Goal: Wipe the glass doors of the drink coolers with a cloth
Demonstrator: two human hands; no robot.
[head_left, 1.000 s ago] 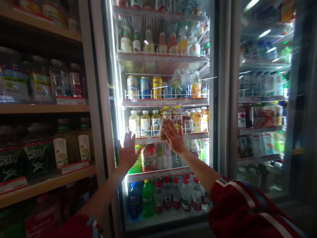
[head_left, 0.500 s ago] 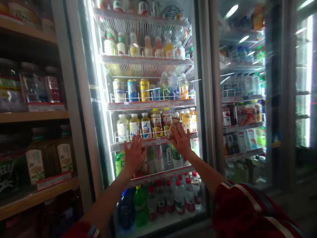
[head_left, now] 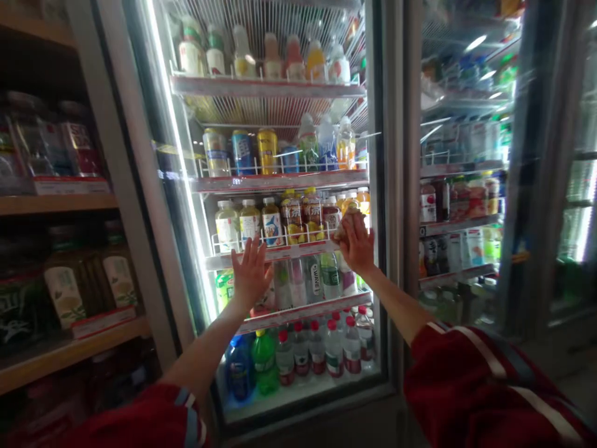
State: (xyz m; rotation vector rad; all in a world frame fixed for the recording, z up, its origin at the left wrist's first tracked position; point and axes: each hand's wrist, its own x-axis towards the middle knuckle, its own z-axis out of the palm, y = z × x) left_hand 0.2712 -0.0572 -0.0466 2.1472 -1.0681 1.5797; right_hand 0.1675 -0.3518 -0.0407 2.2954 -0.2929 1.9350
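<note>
The left hand [head_left: 252, 275], fingers spread and grasping nothing, is up before the glass door [head_left: 390, 162], while the right hand [head_left: 358, 250] holds a crumpled cloth [head_left: 339, 234] beneath its fingers, yellow-capped bottles [head_left: 302, 214] between and above both hands, red-capped bottles [head_left: 317, 353] below.

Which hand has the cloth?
The right hand: the crumpled cloth shows at its fingers; the left hand is spread open, with no cloth visible.

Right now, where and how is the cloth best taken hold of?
Probably pinch the cloth at its left edge, coming from the left: the right hand covers its middle, while that edge sticks out.
</note>
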